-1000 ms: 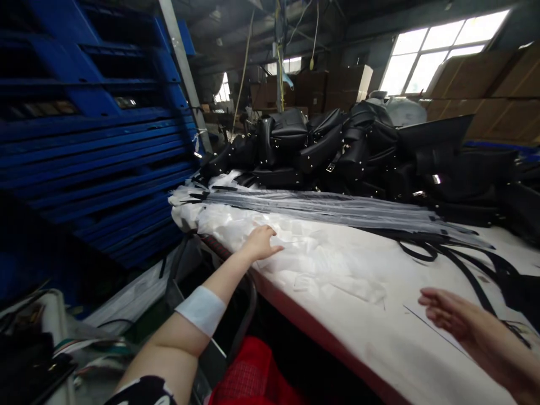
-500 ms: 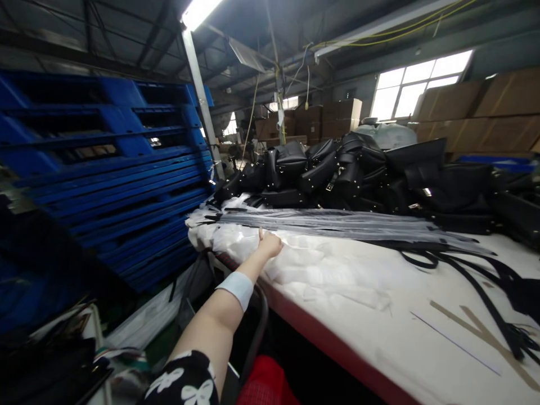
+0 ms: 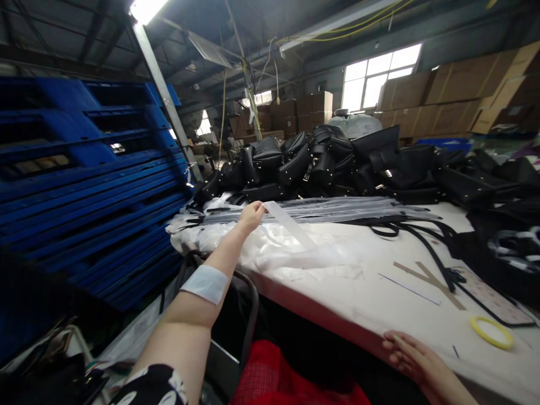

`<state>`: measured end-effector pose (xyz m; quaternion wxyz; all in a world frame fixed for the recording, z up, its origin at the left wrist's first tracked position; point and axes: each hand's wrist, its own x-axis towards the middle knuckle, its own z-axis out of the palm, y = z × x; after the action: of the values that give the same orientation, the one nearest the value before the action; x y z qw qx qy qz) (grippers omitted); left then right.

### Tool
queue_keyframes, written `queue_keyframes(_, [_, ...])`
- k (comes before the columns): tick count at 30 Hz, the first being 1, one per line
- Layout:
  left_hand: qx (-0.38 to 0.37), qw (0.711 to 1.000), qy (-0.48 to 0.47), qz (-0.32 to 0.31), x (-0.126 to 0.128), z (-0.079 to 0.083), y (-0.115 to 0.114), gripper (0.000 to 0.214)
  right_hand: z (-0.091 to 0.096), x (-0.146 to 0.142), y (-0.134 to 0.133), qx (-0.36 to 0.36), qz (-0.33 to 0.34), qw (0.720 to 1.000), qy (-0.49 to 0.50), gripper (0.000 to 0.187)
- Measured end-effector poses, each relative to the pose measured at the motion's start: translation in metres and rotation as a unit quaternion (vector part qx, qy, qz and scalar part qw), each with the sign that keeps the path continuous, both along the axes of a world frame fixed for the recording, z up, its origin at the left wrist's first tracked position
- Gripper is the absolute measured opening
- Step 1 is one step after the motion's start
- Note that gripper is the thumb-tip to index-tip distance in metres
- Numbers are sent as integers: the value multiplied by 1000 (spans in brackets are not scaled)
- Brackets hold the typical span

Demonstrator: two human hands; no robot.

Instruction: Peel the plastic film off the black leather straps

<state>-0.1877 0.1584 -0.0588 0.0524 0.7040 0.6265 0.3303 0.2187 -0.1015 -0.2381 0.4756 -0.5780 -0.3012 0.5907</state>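
One clear plastic sleeve ran from the pinching left hand toward four o'clock across the table, probably lifted, while the open right hand rested farther off on the table edge.

dim interior | daylight admitted through far window, blown out | ceiling tube glaring | edges stretched, softly blurred
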Motion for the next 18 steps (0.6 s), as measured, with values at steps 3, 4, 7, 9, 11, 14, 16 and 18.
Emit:
queue_keyframes(3, [-14,1000,-9,-19,6,-2,-3,38,7,-1,-6,-3,6,1000,12,46])
queue_keyframes(4, [-23,999,-8,-24,7,-5,-4,37,8,0,-8,-2,0,1000,15,44])
queue_keyframes(7, [-56,998,6,-34,15,-15,-6,33,7,5,-14,-6,-10,1000,16,42])
queue_keyframes(9, [-82,996,23,-40,22,-24,-5,28,5,7,-16,-17,0,1000,16,43])
queue_keyframes(11, [-114,991,52,-50,30,-33,-2,19,0,7,-17,-25,4,1000,18,44])
queue_keyframes(14, [-161,979,110,-58,39,-46,9,19,-10,6,-18,-25,-17,999,25,45])
queue_keyframes(16, [-187,971,142,-47,41,-55,20,16,-18,7,-16,-26,-23,999,36,46])
queue_keyframes(18, [-209,964,162,-32,39,-62,30,20,-26,12,-12,-46,-2,998,51,48])
